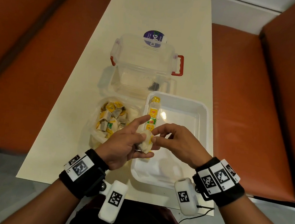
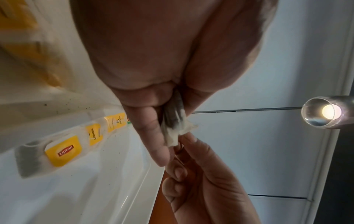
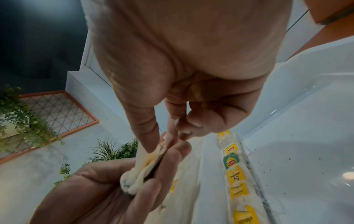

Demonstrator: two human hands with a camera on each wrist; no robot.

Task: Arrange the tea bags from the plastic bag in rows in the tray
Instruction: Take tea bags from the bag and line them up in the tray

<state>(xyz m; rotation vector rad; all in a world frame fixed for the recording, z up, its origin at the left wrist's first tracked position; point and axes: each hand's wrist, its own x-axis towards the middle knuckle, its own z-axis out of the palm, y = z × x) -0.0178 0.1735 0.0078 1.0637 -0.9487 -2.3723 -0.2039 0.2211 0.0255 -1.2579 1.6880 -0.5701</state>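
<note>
Held over the near end of the tray (image 1: 202, 134), a clump of tea bags (image 1: 145, 142) in the left hand (image 1: 123, 145), right hand (image 1: 174, 140) pinching one free (strings could tangle), plastic bag (image 1: 95, 136) beyond on desk (image 1: 151, 9).

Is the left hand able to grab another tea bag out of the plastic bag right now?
Probably not yet: the left hand already holds a bunched white tea bag, though the clear plastic bag of yellow-tagged tea bags lies open beside it.
</note>
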